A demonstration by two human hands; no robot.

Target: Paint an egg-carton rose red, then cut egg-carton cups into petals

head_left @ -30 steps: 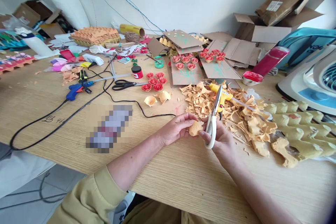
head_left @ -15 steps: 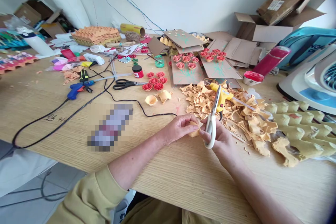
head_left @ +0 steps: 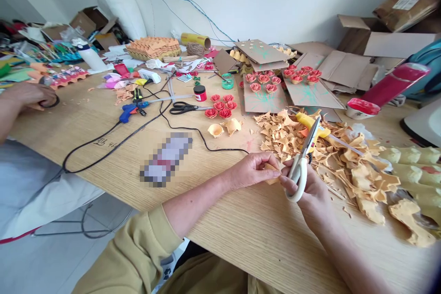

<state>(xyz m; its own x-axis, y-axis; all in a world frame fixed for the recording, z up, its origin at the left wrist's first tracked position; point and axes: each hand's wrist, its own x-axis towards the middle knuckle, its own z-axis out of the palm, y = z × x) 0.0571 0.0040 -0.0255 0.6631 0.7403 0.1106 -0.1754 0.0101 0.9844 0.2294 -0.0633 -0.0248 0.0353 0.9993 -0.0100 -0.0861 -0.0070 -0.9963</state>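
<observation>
2 bare hands meet low over the near side of the bench, right of its middle. Between the thumb and fingers of the left hand sits a small pale orange piece of carton, pinched and largely covered, with only its right corner and lower edge peeking out. The right hand is wrapped about a pair of white-handled scissors, blades tilted up towards the far right. Its thumb and forefinger come right up to the carton piece's right edge, beside the left fingertips; whether they pinch it too, I cannot tell.

Just beyond, to the right, spreads a heap of orange scraps, with a yellow glue gun lying on it. Farther off and a little left are 2 cut carton cups, side by side, and behind them 5 red paper roses in a cluster. Black scissors lie just left of those, near a red jar with a dark lid. A blue glue gun rests farther left, and at the far left edge a co-worker's hand leans over the bench.
</observation>
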